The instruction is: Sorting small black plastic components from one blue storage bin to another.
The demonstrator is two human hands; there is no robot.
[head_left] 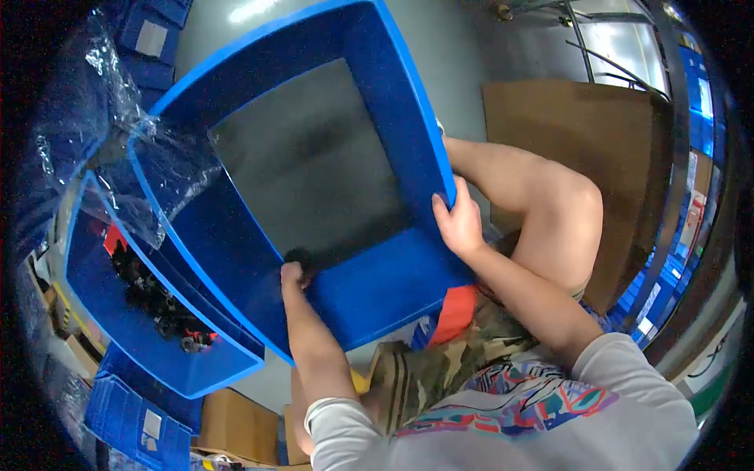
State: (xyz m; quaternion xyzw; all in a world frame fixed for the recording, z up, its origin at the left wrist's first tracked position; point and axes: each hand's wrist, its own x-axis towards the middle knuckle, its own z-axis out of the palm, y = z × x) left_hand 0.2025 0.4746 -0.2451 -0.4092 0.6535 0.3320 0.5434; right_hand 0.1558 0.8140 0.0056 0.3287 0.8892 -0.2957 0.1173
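A large blue bin (377,294) is tipped in front of me, its opening toward me. A dark grey liner sheet (306,149) lies flat over its bottom. My left hand (292,275) reaches inside, closed at the sheet's near left corner; its fingertips are partly hidden. My right hand (459,216) grips the bin's right rim, thumb on the inner side and fingers outside. Clear plastic film (141,141) hangs over the bin's left edge. A red-orange piece (455,310) shows beside the near edge, close to my lap.
Left of the bin stands another blue bin (192,373) holding black parts (149,294) and red bits. A big brown cardboard box (565,118) is at the right, near my bent leg. Blue packages (141,416) and a smaller carton (239,424) lie at lower left. Shelving posts rise at far right.
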